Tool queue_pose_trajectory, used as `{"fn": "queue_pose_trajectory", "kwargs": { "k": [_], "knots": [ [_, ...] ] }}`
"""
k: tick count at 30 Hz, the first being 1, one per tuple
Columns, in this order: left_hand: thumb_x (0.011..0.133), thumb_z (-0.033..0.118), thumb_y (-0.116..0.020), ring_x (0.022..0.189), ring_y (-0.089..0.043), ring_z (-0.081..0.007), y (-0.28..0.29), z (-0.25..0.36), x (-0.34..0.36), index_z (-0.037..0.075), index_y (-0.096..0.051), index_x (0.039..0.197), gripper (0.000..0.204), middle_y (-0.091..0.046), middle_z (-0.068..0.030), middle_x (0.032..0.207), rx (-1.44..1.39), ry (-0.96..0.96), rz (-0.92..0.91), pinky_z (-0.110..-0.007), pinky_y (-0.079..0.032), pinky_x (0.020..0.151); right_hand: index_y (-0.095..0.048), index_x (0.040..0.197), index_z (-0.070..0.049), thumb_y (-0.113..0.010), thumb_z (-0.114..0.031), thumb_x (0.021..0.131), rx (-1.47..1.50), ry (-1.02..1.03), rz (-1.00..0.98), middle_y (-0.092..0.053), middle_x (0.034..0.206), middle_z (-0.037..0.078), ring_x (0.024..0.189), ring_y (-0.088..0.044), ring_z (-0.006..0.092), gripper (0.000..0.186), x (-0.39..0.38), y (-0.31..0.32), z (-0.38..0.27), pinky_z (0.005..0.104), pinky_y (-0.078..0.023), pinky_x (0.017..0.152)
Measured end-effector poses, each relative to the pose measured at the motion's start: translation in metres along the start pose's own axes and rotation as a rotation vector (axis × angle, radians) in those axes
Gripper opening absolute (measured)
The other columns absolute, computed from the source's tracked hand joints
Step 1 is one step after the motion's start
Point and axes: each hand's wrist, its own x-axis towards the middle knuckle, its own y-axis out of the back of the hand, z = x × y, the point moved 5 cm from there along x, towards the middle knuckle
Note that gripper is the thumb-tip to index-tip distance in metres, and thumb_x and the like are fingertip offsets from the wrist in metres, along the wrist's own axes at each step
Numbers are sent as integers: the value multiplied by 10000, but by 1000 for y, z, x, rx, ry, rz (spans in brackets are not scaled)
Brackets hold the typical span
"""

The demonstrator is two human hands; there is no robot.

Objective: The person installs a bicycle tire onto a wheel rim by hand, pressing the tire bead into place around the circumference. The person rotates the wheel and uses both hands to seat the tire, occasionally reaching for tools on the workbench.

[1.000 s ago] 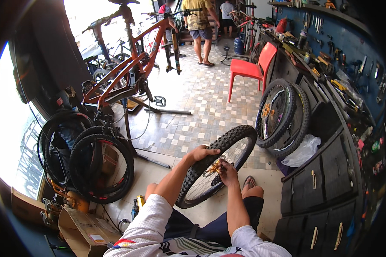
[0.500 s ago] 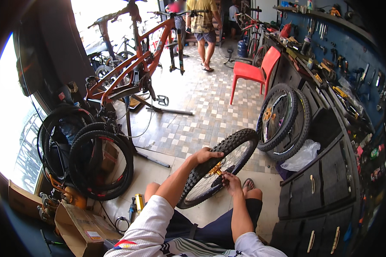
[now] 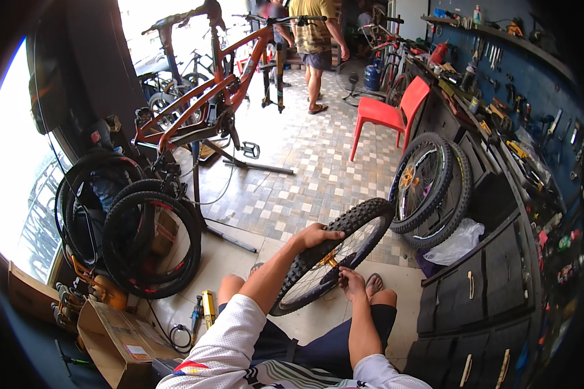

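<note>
A bicycle wheel with a black knobby tire (image 3: 367, 214) stands tilted between my knees. My left hand (image 3: 319, 237) is closed over the top of the tire, thumb lying across the tread. At the middle of the wheel sits a gold hub (image 3: 329, 259), with thin spokes running out to the dark rim. My right hand (image 3: 352, 285) is beside the hub's right end, fingertips pinched together just off it. Whatever small thing those fingers hold, if any, is too small to make out.
An orange bike frame (image 3: 240, 84) hangs on a stand at left, its leg (image 3: 230, 240) reaching across the floor. Loose tires (image 3: 120, 259) and a cardboard box (image 3: 120, 337) lie left. Right are a red chair (image 3: 379, 110), two wheels (image 3: 444, 188) and black drawers (image 3: 454, 295). People (image 3: 313, 39) stand ahead.
My right hand has drawn slightly away from the hub's end, fingers still pinched. My left hand keeps its hold on the tire. The person ahead has changed stance, and the view has shifted slightly.
</note>
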Motion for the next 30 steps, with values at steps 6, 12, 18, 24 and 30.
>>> {"fn": "queue_pose_trajectory", "kwargs": {
  "k": [6,12,18,24,30],
  "knots": [
    [703,712,-841,870,-737,-274,1,-7,2,-88,-757,1094,894,-769,-202,1008,-17,6,-22,-388,-573,816,-717,1157,-93,-649,-116,1004,65,8,6,-711,870,13,697,-662,141,169,-3,3,0,297,-536,609],
    [721,674,-842,1148,-693,-367,2,7,7,-99,-663,1274,967,-701,-296,1246,179,-191,243,-423,-525,1013,-714,1173,-76,-656,-118,984,118,24,58,-698,884,32,698,-648,158,203,0,9,0,319,-524,596],
    [817,589,-798,1102,-699,-384,-18,39,-13,-16,-686,1273,766,-697,-244,1242,199,-456,315,-438,-543,978,-717,1171,-79,-659,-119,986,158,54,105,-696,871,29,676,-645,154,198,-2,17,-1,313,-519,566],
    [857,570,-757,1137,-681,-401,-22,43,-18,24,-584,1351,756,-661,-227,1262,476,-276,360,-482,-550,961,-728,1155,-88,-659,-130,1003,91,62,133,-702,858,12,676,-641,131,173,1,22,4,277,-518,582],
    [821,567,-793,1160,-658,-419,-42,49,-32,44,-421,1494,930,-632,-219,1303,698,-268,470,-528,-533,959,-739,1145,-56,-646,-147,1032,285,592,281,-609,787,-29,619,-507,87,172,-16,33,-100,242,-408,557]
  ]
}}
